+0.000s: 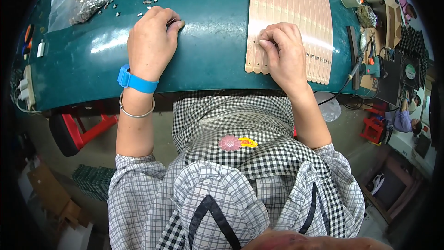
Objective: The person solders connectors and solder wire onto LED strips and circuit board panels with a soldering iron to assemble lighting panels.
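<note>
My left hand [152, 41], with a blue wrist strap [136, 82], hovers over the green tabletop with thumb and fingers pinched together; anything between them is hidden. Just beyond it lie several loose small metallic components [150, 0]. More of them spill from a clear plastic bag [83, 7] at the far left. My right hand [286, 53] is closed in a pinch over the copper-coloured panel of long narrow strips [291, 4]; I cannot make out what its fingertips hold. To its right, a row of small components [318, 58] sits across several strips.
The green table [210, 65] ends just before my lap. On its right are a dark bar [353, 55], a corded tool [372, 68] and tape rolls [351, 0]. A power strip [27, 88] is at the left edge. A red stool [88, 132] stands below; another person [404, 118] is at far right.
</note>
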Demonstrator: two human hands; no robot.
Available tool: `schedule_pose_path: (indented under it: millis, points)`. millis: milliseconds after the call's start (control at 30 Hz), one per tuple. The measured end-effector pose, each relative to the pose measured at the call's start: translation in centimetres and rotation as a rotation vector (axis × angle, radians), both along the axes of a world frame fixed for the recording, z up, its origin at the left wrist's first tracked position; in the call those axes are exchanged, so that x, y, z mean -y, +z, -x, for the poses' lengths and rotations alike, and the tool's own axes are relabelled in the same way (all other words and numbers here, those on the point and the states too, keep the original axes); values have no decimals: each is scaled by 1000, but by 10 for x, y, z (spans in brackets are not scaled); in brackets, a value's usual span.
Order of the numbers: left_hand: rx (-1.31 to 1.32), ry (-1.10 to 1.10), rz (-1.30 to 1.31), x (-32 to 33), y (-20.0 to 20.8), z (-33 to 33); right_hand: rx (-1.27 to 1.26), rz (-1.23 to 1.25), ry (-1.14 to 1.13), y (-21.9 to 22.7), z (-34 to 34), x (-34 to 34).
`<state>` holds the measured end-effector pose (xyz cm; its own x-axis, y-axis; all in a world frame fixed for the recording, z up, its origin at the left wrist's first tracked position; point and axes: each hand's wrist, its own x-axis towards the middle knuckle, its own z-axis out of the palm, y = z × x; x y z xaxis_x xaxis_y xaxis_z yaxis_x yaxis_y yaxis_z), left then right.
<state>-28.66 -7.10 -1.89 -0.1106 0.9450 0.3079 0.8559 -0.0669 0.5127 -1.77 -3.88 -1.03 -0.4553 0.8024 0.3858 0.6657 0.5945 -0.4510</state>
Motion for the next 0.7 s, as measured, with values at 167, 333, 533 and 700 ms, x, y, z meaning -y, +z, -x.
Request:
schedule_pose_path:
  millis: [167,333,533,700]
  points:
    - [-45,26,-4,2,4,-3,26,-53,16,0,2,-1]
    - [46,43,-103,2,3,-2,87,-52,37,0,3,-3]
    - [600,8,-22,10,16,-18,84,-74,30,-2,5,-1]
    - [1382,-143,235,27,25,-51,-11,69,10,11,-3,-2]
